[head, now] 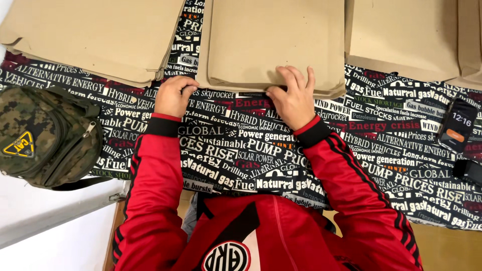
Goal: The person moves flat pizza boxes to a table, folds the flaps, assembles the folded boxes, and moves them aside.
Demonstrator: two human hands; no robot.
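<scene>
Looking down at my 2 hands on a counter draped in a black cloth printed all over with white and red lettering. My right hand, just right of centre in the frame, lies flat with fingers spread on the near edge of the middle stack of brown paper bags, thumb tucked at the stack's lower edge; it presses rather than grips. My left hand, left of centre, is curled into a loose fist on the cloth, holding nothing, just beside the stack's lower left corner. Both sleeves are red with black cuffs. Another brown stack fills the upper left, and 2 more sit at the upper right. A camouflage bag rests at the left edge. A phone with a lit screen lies at the right edge.
</scene>
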